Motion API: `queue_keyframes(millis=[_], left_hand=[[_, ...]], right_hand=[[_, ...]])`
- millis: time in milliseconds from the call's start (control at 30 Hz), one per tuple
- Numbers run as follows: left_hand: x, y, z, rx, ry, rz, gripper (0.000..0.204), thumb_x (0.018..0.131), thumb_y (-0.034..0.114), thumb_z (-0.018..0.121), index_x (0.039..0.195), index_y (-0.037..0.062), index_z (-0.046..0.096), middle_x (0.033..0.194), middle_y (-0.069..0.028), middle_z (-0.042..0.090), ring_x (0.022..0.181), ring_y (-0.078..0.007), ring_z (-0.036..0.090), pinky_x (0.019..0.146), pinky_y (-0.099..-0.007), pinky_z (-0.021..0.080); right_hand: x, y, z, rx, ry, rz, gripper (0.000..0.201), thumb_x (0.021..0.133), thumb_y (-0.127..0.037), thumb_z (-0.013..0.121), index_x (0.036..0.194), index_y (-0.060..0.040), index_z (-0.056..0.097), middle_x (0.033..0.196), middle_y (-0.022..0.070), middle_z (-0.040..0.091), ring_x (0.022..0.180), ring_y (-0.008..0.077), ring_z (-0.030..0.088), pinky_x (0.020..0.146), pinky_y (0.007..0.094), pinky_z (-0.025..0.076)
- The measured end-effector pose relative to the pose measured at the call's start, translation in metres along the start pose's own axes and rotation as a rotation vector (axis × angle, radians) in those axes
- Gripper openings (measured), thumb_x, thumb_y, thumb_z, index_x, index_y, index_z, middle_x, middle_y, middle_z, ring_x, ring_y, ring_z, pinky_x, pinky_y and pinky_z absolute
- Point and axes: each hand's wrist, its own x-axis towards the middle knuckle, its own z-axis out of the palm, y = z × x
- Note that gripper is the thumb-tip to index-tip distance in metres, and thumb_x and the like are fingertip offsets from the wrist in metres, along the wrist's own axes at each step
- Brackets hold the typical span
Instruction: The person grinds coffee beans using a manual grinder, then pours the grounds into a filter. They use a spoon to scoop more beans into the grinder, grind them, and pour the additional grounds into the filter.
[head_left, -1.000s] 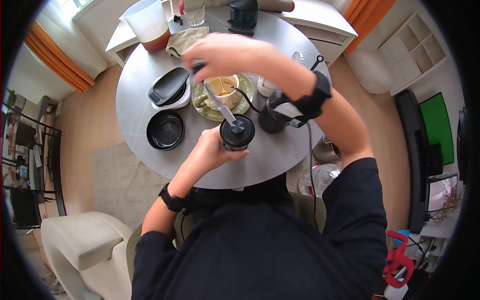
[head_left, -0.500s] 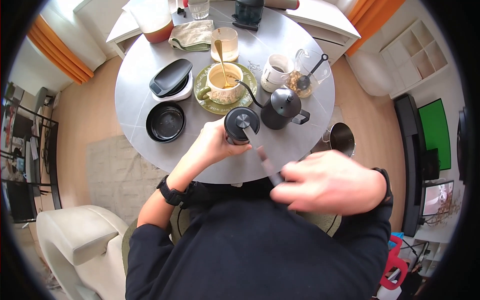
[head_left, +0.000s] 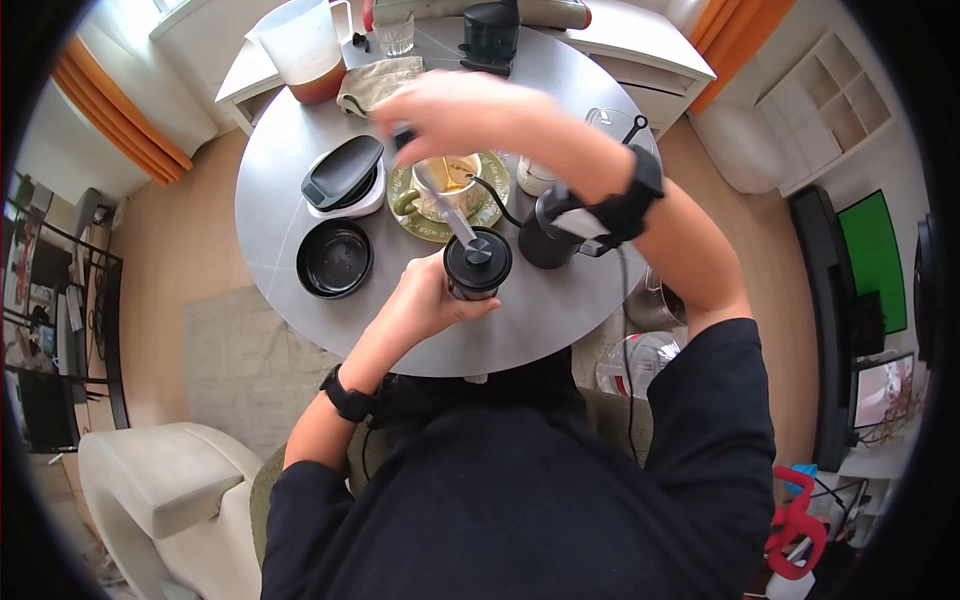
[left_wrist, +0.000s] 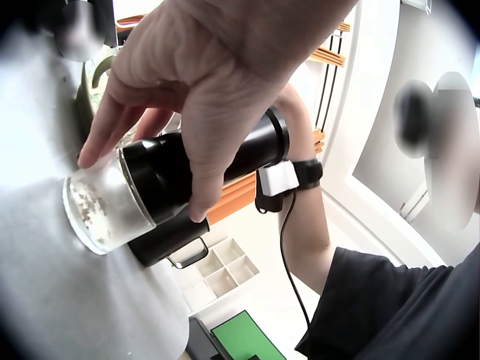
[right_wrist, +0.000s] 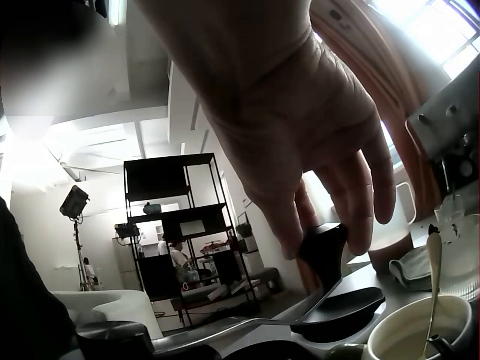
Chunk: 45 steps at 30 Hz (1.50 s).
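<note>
A black hand grinder [head_left: 477,262] stands upright near the table's front edge, and the left hand [head_left: 425,300] grips its body. In the left wrist view the left fingers and thumb wrap the black body [left_wrist: 161,176] above a clear base [left_wrist: 105,206] holding some pale bits. A metal crank arm [head_left: 450,215] runs from the lid toward the back left. The right hand [head_left: 460,112], blurred in the head view, pinches the black crank knob [right_wrist: 324,247] between thumb and fingers, above the cup [head_left: 447,180] on a green plate [head_left: 430,228].
Right of the plate stands a black gooseneck kettle [head_left: 545,235], partly under the right forearm. Left are a black scoop-shaped tray [head_left: 343,170] on a white base and a round black dish [head_left: 334,259]. A pitcher of reddish liquid [head_left: 305,55], a folded cloth [head_left: 380,80] and a glass [head_left: 395,35] stand behind.
The right hand and crank swung from far back to the front right, near the body, then back over the cup. The left hand keeps its grip on the grinder.
</note>
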Motion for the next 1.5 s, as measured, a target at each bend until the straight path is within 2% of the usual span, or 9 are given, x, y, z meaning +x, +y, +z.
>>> queue_keyframes(millis=[133,267,367,633,733,967,1100,1300,1500], left_hand=[[-0.001,0.000,0.000,-0.017,0.010,-0.011,0.034,0.068,0.016,0.084,0.091,0.0019,0.063,0.079,-0.0062,0.067,0.070,-0.0125,0.060,0.071,-0.0304,0.051],[0.000,0.005,-0.002,-0.034,-0.006,-0.046,0.035,0.068,0.016,0.083,0.092,0.0020,0.063,0.078,-0.0063,0.066,0.070,-0.0110,0.059,0.071,-0.0298,0.052],[0.000,0.003,0.001,-0.015,0.047,0.034,0.034,0.068,0.016,0.083,0.092,0.0021,0.064,0.077,-0.0065,0.066,0.070,-0.0107,0.059,0.071,-0.0298,0.052],[-0.007,0.020,-0.007,-0.056,-0.027,-0.216,0.039,0.072,0.012,0.080,0.106,0.0036,0.062,0.095,-0.0083,0.067,0.083,-0.0114,0.063,0.078,-0.0292,0.050],[-0.019,0.008,-0.004,-0.067,0.135,0.002,0.046,0.073,0.012,0.080,0.113,0.0039,0.059,0.110,-0.0079,0.064,0.097,-0.0171,0.063,0.088,-0.0313,0.048],[-0.003,0.003,0.001,0.012,0.007,-0.086,0.038,0.067,0.019,0.084,0.094,0.0022,0.063,0.082,-0.0067,0.068,0.072,-0.0149,0.061,0.072,-0.0306,0.052],[-0.002,0.000,0.002,-0.041,0.043,-0.009,0.035,0.067,0.017,0.084,0.091,0.0023,0.063,0.079,-0.0053,0.067,0.069,-0.0110,0.059,0.069,-0.0294,0.051],[-0.002,0.002,0.001,-0.061,0.030,-0.025,0.035,0.067,0.016,0.084,0.092,0.0025,0.064,0.078,-0.0047,0.067,0.068,-0.0105,0.058,0.069,-0.0290,0.051],[-0.003,0.004,0.000,-0.087,0.045,-0.042,0.033,0.068,0.015,0.083,0.092,0.0022,0.064,0.076,-0.0048,0.066,0.067,-0.0105,0.057,0.067,-0.0294,0.051]], right_hand=[[-0.093,0.053,-0.013,0.026,0.086,0.000,0.033,0.073,-0.022,0.074,0.098,-0.0087,0.057,0.072,0.0124,0.057,0.068,0.0285,0.058,0.063,0.0382,0.046],[-0.176,-0.011,-0.046,0.281,-0.231,0.379,0.027,0.069,-0.012,0.071,0.091,-0.0058,0.058,0.077,0.0111,0.058,0.071,0.0252,0.059,0.063,0.0366,0.046],[-0.211,-0.067,-0.038,0.229,-0.279,0.193,0.030,0.069,-0.015,0.074,0.095,-0.0150,0.057,0.085,0.0065,0.054,0.069,0.0271,0.060,0.061,0.0379,0.050],[-0.124,-0.134,0.008,0.122,-0.127,-0.500,0.021,0.076,-0.015,0.063,0.091,-0.0065,0.050,0.080,0.0101,0.052,0.062,0.0226,0.061,0.052,0.0353,0.046],[-0.052,-0.128,0.032,0.206,0.094,-0.525,0.015,0.070,-0.017,0.068,0.077,-0.0067,0.061,0.068,0.0119,0.065,0.063,0.0312,0.067,0.053,0.0444,0.052],[0.013,-0.032,-0.001,0.052,-0.061,-0.025,0.035,0.078,-0.027,0.073,0.107,-0.0125,0.060,0.091,0.0115,0.065,0.093,0.0308,0.062,0.075,0.0442,0.049],[-0.048,0.037,-0.013,0.015,0.033,0.050,0.033,0.076,-0.025,0.075,0.097,-0.0067,0.057,0.076,0.0151,0.060,0.068,0.0301,0.060,0.062,0.0396,0.045],[-0.160,-0.019,-0.052,0.103,-0.277,0.461,0.034,0.069,-0.020,0.077,0.093,-0.0067,0.056,0.080,0.0137,0.063,0.081,0.0349,0.061,0.069,0.0428,0.047],[-0.183,-0.117,-0.043,0.113,-0.366,-0.095,0.023,0.075,-0.012,0.064,0.094,-0.0096,0.050,0.079,0.0097,0.052,0.068,0.0265,0.062,0.059,0.0378,0.051]])
